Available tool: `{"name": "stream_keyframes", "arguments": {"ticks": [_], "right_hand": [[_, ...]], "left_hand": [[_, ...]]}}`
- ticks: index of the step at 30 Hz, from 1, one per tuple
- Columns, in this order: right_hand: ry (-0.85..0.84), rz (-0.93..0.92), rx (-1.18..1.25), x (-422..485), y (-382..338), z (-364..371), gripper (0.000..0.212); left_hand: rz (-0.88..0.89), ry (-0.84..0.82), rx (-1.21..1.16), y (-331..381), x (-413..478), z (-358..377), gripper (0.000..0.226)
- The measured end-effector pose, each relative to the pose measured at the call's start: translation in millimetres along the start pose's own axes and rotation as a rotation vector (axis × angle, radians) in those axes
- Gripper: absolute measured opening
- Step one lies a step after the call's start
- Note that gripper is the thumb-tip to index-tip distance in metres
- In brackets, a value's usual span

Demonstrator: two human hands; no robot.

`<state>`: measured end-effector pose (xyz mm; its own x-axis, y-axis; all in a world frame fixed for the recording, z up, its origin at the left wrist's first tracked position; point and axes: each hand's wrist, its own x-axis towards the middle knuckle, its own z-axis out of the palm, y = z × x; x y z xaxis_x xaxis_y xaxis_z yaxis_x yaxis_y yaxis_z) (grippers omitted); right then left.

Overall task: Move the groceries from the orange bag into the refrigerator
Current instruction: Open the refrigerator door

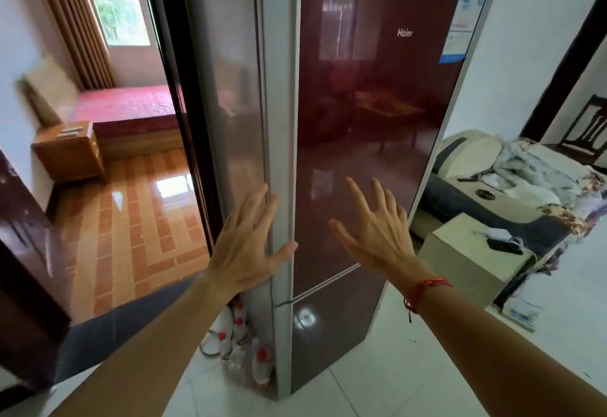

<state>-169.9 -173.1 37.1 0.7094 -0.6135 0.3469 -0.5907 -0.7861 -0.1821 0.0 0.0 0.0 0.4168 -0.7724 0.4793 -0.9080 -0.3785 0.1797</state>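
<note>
Tiled room: our left hand spreads flat on the edge of the refrigerator door, right hand open, empty; slick, stiff glass, so we'd pull at that edge.

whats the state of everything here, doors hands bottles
dark red glossy upper refrigerator door: closed
dark red lower refrigerator door: closed
left hand: open, flat against the refrigerator's silver corner edge
right hand: open, fingers spread, before the upper door
red-capped clear plastic bottles: upright on the floor, capped
</note>
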Motion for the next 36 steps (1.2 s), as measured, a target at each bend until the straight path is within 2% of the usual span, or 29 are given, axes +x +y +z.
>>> {"name": "stream_keyframes", "arguments": {"ticks": [13, 20, 24, 28, 30, 34, 36], "right_hand": [[0.109, -0.108, 0.056, 50.7, 3.8, 11.3, 0.08], [0.117, -0.14, 0.121, 63.7, -13.9, 18.0, 0.088], [0.09, -0.119, 0.213, 66.6, -31.1, 24.7, 0.101], [0.067, -0.079, 0.34, 70.1, -47.6, 32.1, 0.112], [0.053, -0.056, 0.391, 71.8, -54.4, 36.3, 0.117], [0.033, -0.023, 0.463, 74.4, -66.7, 43.9, 0.121], [0.027, -0.008, 0.48, 75.9, -72.4, 46.4, 0.122]], "left_hand": [[-0.1, 0.096, -0.093, -2.1, 42.2, 5.5, 0.087], [-0.183, 0.262, -0.488, 16.6, 72.0, -9.4, 0.074], [-0.208, 0.394, -0.607, 22.1, 89.3, -17.0, 0.073], [-0.348, 0.438, -0.738, 22.4, 105.9, -18.1, 0.077], [-0.399, 0.45, -0.766, 21.9, 114.1, -19.1, 0.069], [-0.416, 0.497, -0.74, 21.4, 122.2, -25.5, 0.029], [-0.42, 0.531, -0.71, 22.1, 121.5, -26.5, 0.018]]}}
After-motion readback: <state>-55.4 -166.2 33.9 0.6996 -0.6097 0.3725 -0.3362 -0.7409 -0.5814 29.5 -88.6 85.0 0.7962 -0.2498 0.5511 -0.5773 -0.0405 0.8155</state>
